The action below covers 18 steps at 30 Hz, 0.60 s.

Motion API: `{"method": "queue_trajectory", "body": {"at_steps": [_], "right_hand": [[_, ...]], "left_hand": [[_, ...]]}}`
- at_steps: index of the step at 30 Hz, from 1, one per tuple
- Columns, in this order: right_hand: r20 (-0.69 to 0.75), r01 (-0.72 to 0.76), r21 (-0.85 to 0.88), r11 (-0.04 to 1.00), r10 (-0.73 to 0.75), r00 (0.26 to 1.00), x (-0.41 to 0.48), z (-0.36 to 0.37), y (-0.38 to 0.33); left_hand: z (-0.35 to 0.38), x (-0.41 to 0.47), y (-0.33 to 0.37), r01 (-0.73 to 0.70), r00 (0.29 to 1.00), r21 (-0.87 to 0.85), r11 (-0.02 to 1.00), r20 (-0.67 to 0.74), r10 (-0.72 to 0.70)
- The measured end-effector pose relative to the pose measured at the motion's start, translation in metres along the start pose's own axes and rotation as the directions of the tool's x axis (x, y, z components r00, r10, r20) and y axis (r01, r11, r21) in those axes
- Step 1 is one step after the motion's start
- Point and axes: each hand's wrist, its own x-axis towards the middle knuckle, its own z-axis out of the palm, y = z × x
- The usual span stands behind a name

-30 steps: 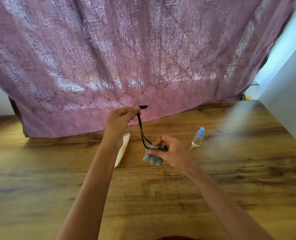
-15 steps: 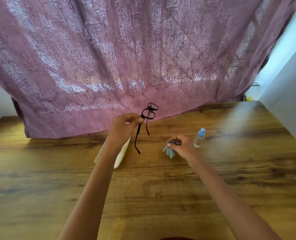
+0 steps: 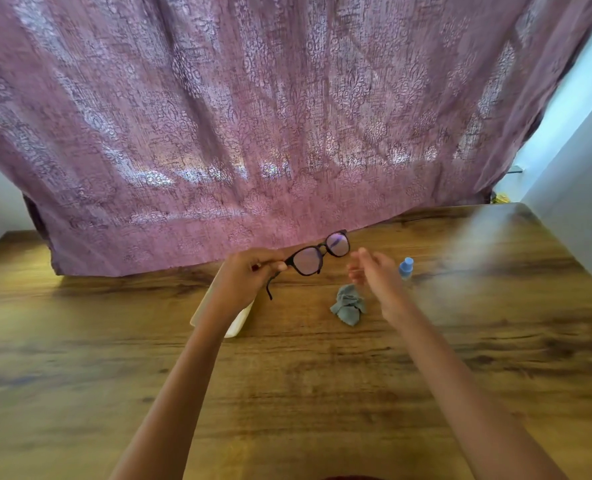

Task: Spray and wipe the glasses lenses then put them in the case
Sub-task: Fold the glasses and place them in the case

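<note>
Black-framed glasses [image 3: 317, 254] hang in the air above the table's far middle, lenses facing me. My left hand [image 3: 249, 275] pinches them at their left hinge, one temple dangling below. My right hand [image 3: 374, 271] hovers just right of the frame, fingers apart, holding nothing. A crumpled grey cloth [image 3: 349, 308] lies on the wood below and between my hands. A small clear spray bottle with a blue cap [image 3: 406, 267] stands upright just behind my right hand. The white glasses case [image 3: 239, 322] lies under my left wrist, mostly hidden by it.
The wooden table [image 3: 287, 393] stretches wide toward me. A mauve patterned curtain [image 3: 270, 116] hangs along the far edge, draping onto the table. A pale wall [image 3: 578, 188] borders the right side.
My right hand let go of the grey cloth, which now lies on the table, and rose toward the glasses. My left hand turned the glasses so both lenses face me.
</note>
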Motion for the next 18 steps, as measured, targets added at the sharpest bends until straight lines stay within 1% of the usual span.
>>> {"method": "queue_trajectory", "body": {"at_steps": [1, 2, 5, 8, 12, 13, 15, 18], "right_hand": [[0.007, -0.04, 0.103, 0.994, 0.04, 0.999, 0.002, -0.002, -0.006], [0.013, -0.069, 0.168, 0.983, 0.068, 0.998, 0.003, -0.004, -0.01], [0.041, -0.12, 0.274, 0.954, 0.113, 0.993, 0.008, -0.01, -0.016], [0.05, -0.112, 0.275, 0.955, 0.102, 0.993, 0.009, -0.012, -0.017], [0.019, -0.11, 0.235, 0.966, 0.109, 0.994, 0.009, -0.014, -0.015], [0.02, -0.108, 0.236, 0.966, 0.106, 0.994, 0.008, -0.014, -0.015], [0.035, -0.108, 0.228, 0.968, 0.102, 0.994, 0.007, -0.014, -0.013], [0.048, -0.114, 0.211, 0.971, 0.106, 0.993, 0.005, -0.015, -0.012]], "left_hand": [[0.0, 0.0, -0.001, -0.014, 1.0, 0.021, 1.0, 0.015, 0.013], [0.0, -0.001, -0.002, -0.031, 0.999, 0.038, 0.999, 0.03, 0.03], [0.002, -0.001, -0.005, -0.093, 0.993, 0.105, 0.99, 0.076, 0.086], [0.004, -0.002, -0.006, -0.159, 0.984, 0.182, 0.97, 0.103, 0.142], [0.006, -0.007, -0.004, -0.208, 0.976, 0.239, 0.948, 0.111, 0.187], [0.007, -0.007, -0.004, -0.207, 0.977, 0.234, 0.95, 0.108, 0.186], [0.009, -0.007, -0.006, -0.166, 0.984, 0.17, 0.971, 0.091, 0.152], [0.009, -0.007, 0.001, -0.001, 0.998, 0.058, 0.998, 0.069, -0.003]]}}
